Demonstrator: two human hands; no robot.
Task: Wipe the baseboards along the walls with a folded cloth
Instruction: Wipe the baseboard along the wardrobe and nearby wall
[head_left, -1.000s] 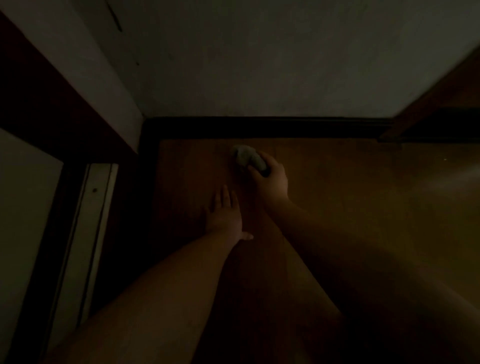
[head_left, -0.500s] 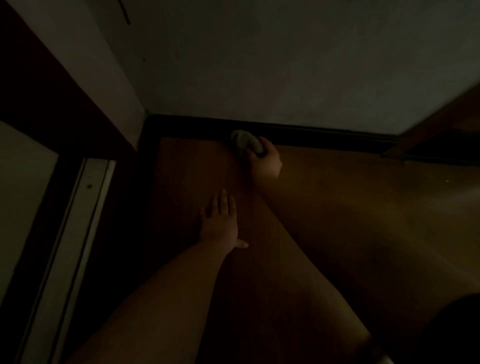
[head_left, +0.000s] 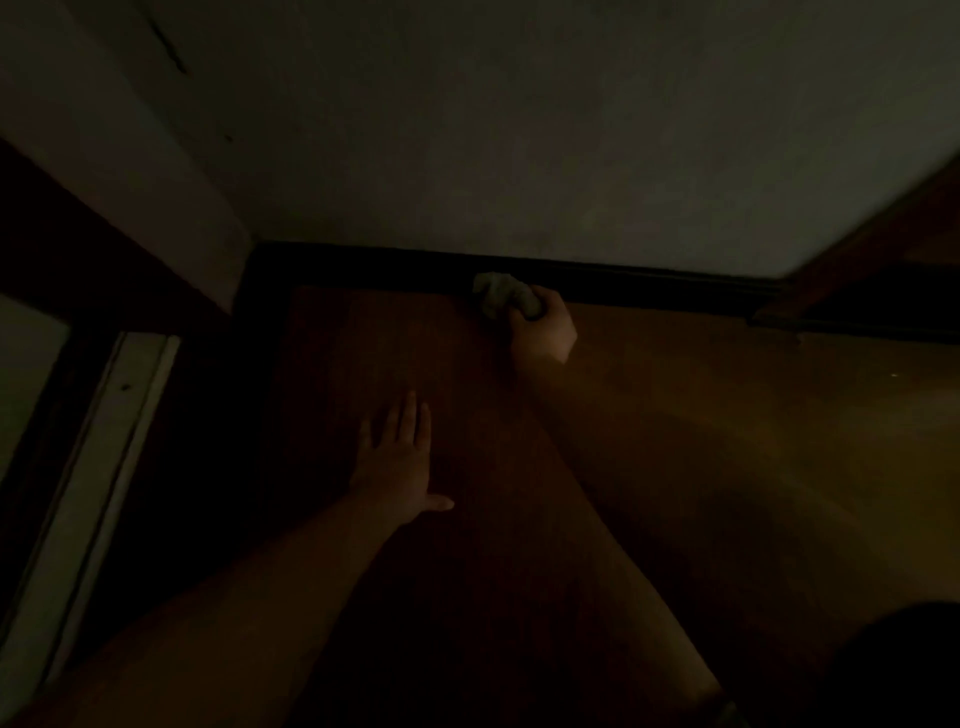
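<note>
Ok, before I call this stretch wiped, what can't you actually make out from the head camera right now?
- Dirt on the baseboard: too dark to judge in the head view.
- Contact face of the cloth: hidden behind the cloth and right hand.
- Cloth's fold: only a pale bunch shows.
- Baseboard's right end: hidden behind the brown panel.
- Left hand lies flat on the floor; its palm side is hidden.

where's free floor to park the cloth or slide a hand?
Bare wood floor right of the right hand, below the baseboard. Also between the left hand and the baseboard. Crowded only where the cloth meets the baseboard.
</note>
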